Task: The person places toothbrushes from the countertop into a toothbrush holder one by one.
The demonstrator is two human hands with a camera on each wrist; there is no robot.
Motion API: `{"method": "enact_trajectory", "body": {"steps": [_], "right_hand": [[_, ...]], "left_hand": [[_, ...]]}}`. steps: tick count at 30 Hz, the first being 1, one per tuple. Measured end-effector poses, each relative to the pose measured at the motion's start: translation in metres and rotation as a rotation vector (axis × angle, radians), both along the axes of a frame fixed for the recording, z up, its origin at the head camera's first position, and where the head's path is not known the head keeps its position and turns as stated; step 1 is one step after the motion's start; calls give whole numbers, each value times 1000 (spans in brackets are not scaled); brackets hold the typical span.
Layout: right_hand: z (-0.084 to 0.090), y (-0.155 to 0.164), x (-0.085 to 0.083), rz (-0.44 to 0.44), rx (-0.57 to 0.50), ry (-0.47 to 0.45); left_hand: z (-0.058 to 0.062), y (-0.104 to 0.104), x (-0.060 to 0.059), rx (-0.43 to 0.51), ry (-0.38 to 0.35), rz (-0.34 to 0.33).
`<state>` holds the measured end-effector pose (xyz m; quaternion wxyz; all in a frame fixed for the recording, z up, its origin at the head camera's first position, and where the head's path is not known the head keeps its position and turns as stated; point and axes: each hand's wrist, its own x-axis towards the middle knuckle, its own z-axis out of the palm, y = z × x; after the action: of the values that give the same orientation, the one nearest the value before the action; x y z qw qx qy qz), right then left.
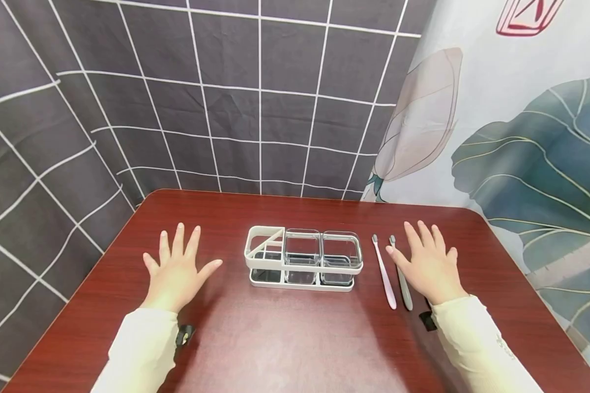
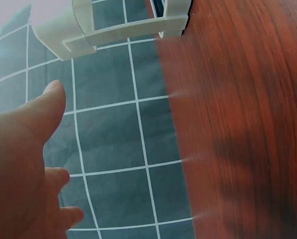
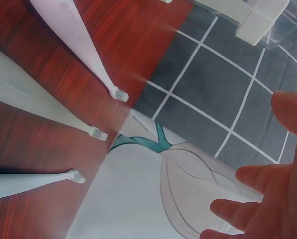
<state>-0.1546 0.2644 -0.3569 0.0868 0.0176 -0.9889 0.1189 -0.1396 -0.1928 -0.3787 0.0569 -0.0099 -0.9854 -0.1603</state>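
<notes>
My left hand (image 1: 174, 275) is spread out over the left part of the table, fingers straight and nothing in it. To its right stands a white toothbrush holder (image 1: 300, 268) with two clear square cups (image 1: 302, 248) in its middle and right slots. My right hand (image 1: 434, 270) is also spread and holds nothing. It is nearest to a grey-green toothbrush (image 1: 404, 289), which its thumb partly covers from above. Just left of that lies a pink toothbrush (image 1: 385, 278). The right wrist view shows a third, pale blue toothbrush (image 3: 29, 185); in the head view the right hand hides it.
The dark red wooden table (image 1: 285, 338) has rounded back corners. Behind and to the left hangs a grey curtain (image 1: 226, 114) with white grid lines. A white curtain (image 1: 487, 180) printed with large leaves and a flower bud hangs on the right.
</notes>
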Motion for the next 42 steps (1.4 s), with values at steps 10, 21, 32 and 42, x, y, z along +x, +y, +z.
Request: {"method": "enact_trajectory", "body": {"steps": [10, 21, 32, 42], "right_hand": [[1, 0, -4, 15, -13, 11], [-1, 2, -13, 47, -92, -19], [-10, 1, -20, 67, -174, -61], [-21, 3, -31, 81, -261, -118]], "left_hand": [[1, 7, -7, 33, 13, -18], [1, 20, -21, 100, 38, -81], [-4, 34, -28, 182, 65, -168], [-10, 39, -34, 435, 5, -216]]}}
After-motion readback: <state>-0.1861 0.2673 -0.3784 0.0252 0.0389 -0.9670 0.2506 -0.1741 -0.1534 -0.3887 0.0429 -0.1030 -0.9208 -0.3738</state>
